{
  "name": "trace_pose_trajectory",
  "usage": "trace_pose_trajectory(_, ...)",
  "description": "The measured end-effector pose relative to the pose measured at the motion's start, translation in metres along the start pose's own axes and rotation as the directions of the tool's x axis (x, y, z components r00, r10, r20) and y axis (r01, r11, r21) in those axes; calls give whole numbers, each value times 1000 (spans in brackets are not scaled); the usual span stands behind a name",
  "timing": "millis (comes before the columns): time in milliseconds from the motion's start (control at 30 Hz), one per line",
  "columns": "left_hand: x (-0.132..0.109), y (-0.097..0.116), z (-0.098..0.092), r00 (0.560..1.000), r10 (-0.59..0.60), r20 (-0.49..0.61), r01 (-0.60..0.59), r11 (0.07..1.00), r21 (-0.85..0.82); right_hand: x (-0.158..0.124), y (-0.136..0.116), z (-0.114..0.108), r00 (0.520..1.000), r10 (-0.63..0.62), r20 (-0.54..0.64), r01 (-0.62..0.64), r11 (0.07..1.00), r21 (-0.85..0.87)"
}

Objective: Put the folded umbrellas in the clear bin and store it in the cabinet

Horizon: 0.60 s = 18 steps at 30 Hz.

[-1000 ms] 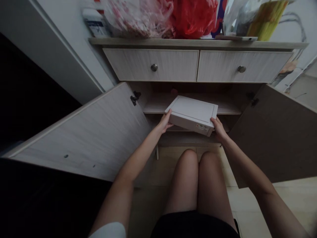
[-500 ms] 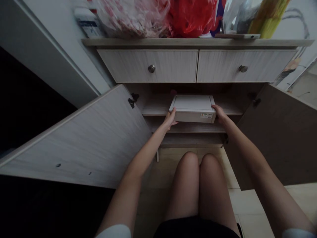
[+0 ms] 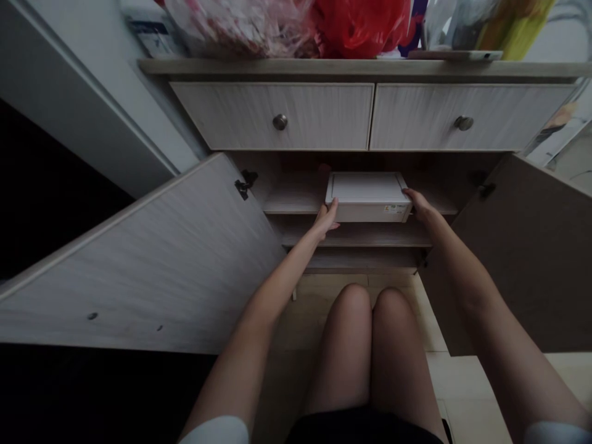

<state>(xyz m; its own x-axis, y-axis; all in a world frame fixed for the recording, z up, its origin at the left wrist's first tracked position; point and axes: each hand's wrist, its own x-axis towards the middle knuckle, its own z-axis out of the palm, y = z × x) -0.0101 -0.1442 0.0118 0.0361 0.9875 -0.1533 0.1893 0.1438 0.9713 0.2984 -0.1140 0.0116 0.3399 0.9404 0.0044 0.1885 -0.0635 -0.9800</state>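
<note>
A flat white box (image 3: 367,192) with a small label on its front edge lies level on the upper shelf (image 3: 296,198) inside an open wooden cabinet. My left hand (image 3: 327,219) grips the box's left front corner. My right hand (image 3: 420,206) holds its right front corner, fingers curled against the side. Both arms reach forward over my bare knees (image 3: 370,308).
The cabinet's left door (image 3: 152,259) and right door (image 3: 531,259) swing wide open on either side of me. Two drawers with round knobs (image 3: 280,121) sit above the shelf. Red and pink plastic bags (image 3: 324,24) crowd the cabinet top. A lower shelf (image 3: 356,235) lies under the box.
The box was tilted in front of the cabinet a second ago. Both hands have pushed it forward and levelled it onto the upper shelf, and it now sits deeper inside.
</note>
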Motion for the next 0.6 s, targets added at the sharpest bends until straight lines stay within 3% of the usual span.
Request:
trace_pose_trajectory(100, -1, -2, -8, 985, 135, -105, -100, 952, 288, -7, 0, 0, 961, -175, -213, 145, 978, -149)
trace_pose_trajectory(133, -3, -5, -11, 950, 258, -174, -166, 893, 419, -16, 3, 1, 923, -269, -274, 217, 954, -204)
trace_pose_trajectory(167, -6, -8, -12, 889, 405, -213, -236, 805, 545, -28, 6, 3, 876, -377, -300, 297, 913, -279)
trace_pose_trajectory(200, -10, -13, -12, 814, 547, -197, -309, 694, 650, -42, 12, 6, 817, -500, -286, 383, 842, -380)
trace_pose_trajectory(233, -13, -18, -10, 745, 655, -128, -381, 576, 723, -57, 19, 11, 745, -637, -197, 477, 716, -510)
trace_pose_trajectory(300, -19, -29, -2, 672, 736, 84, -505, 372, 779, -84, 35, 23, 647, -760, 60, 576, 435, -692)
trace_pose_trajectory(333, -21, -33, 3, 667, 726, 169, -539, 313, 782, -95, 42, 29, 637, -755, 154, 580, 339, -741)
trace_pose_trajectory(400, -22, -41, 14, 695, 680, 235, -546, 286, 788, -106, 54, 40, 670, -701, 246, 548, 242, -801)
trace_pose_trajectory(500, -19, -43, 24, 746, 628, 220, -517, 340, 786, -104, 59, 48, 739, -620, 262, 486, 222, -845)
trace_pose_trajectory(600, -12, -38, 25, 768, 600, 223, -521, 383, 763, -92, 54, 49, 764, -591, 260, 465, 223, -857)
